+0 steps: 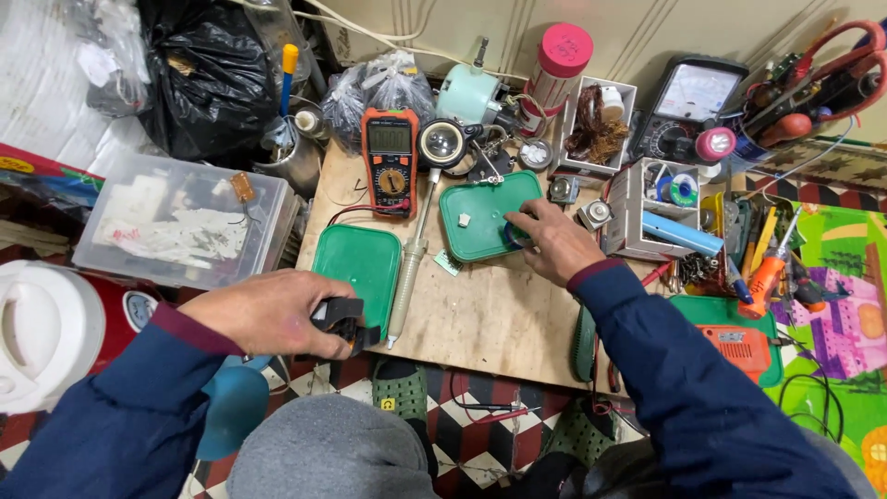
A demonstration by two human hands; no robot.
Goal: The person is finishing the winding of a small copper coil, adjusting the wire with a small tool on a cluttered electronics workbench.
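While clutching a black part point(344, 322) in left grip point(268, 312) off tabletop's point(499, 319) near edge, pressing right fingertips point(517, 222), grip empty, onto green lid point(485, 214) farther back.

green lids point(358, 261) x2 | multimeters point(389, 159) x2 | hands point(268, 312) x2 | clear plastic bin point(180, 222) x1

Both arms wear dark navy sleeves with a maroon band at each cuff. The left hand point(268, 312) and right hand point(554, 242) are bare, with no gloves or rings showing. Grey trousers cover the knees, and the feet wear dark green clogs.
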